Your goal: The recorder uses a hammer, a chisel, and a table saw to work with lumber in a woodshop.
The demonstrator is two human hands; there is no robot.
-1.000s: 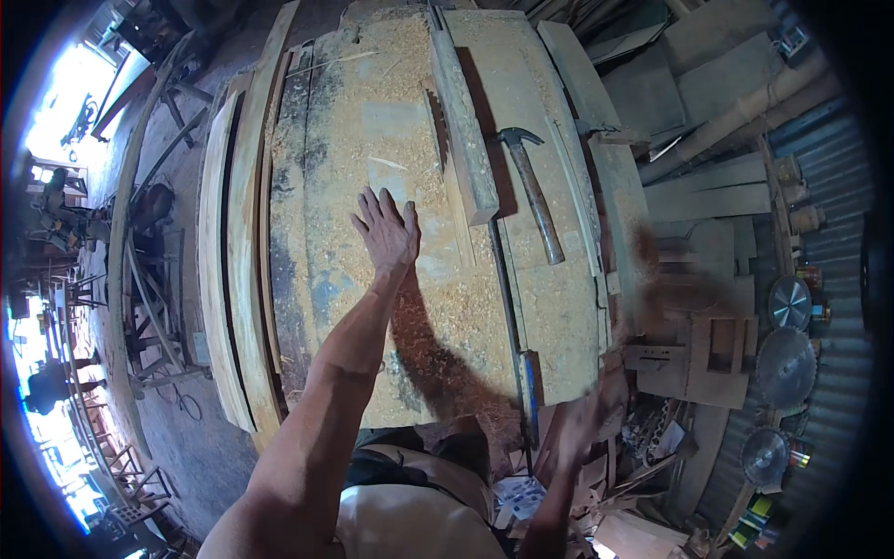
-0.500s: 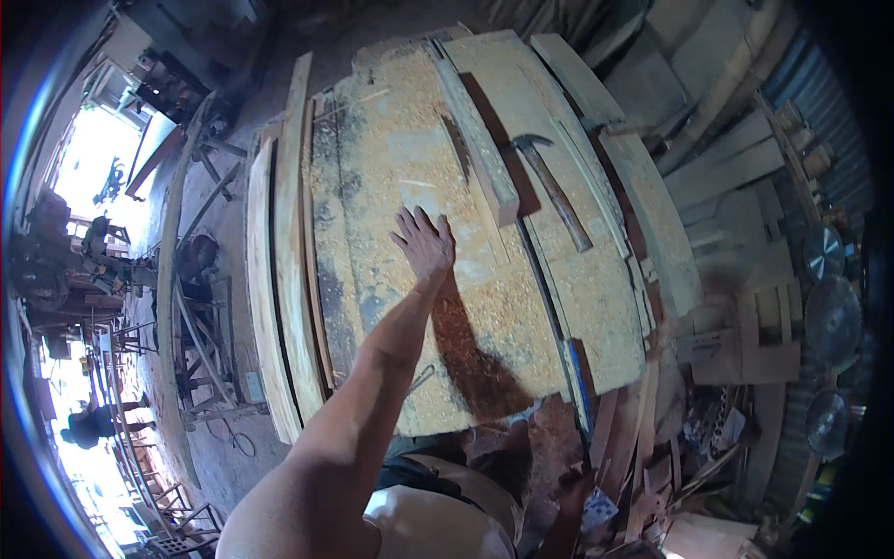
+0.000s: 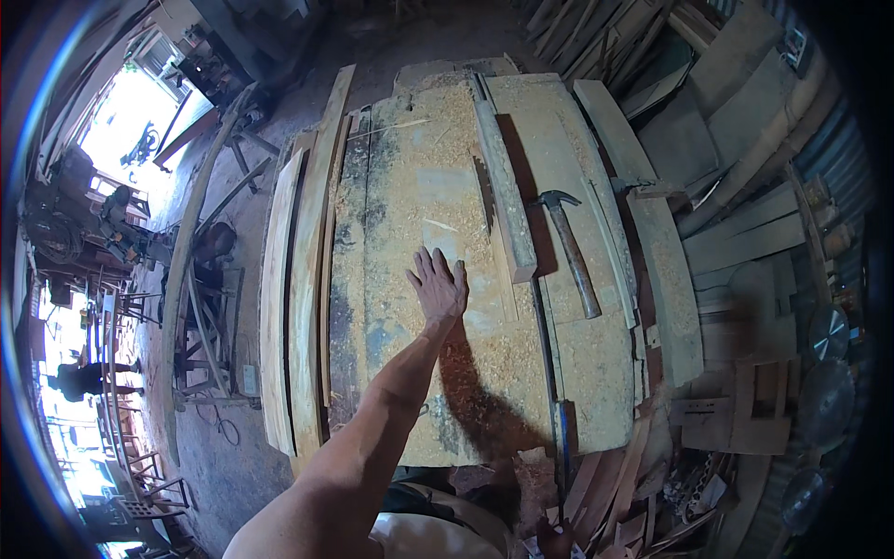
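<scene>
My left hand [image 3: 438, 287] lies flat, fingers spread, on the sawdust-covered wooden bench top [image 3: 410, 186], holding nothing. A long wooden batten [image 3: 503, 182] lies lengthwise just right of the hand. A claw hammer [image 3: 570, 250] with a wooden handle rests further right on the boards. A long thin metal bar [image 3: 548, 363] runs along the bench near its front right. My right hand is out of sight.
Long planks [image 3: 298, 279] lean along the bench's left side. Stacked boards and offcuts [image 3: 736, 233] fill the right, with round saw blades [image 3: 824, 335] by the corrugated wall. A metal stand [image 3: 209, 326] sits on the dirt floor to the left. A person [image 3: 84, 377] stands far left.
The view has swung across the bench; my left hand stays flat on the sawdust. The blurred shape at the lower right, seen one second ago, is gone.
</scene>
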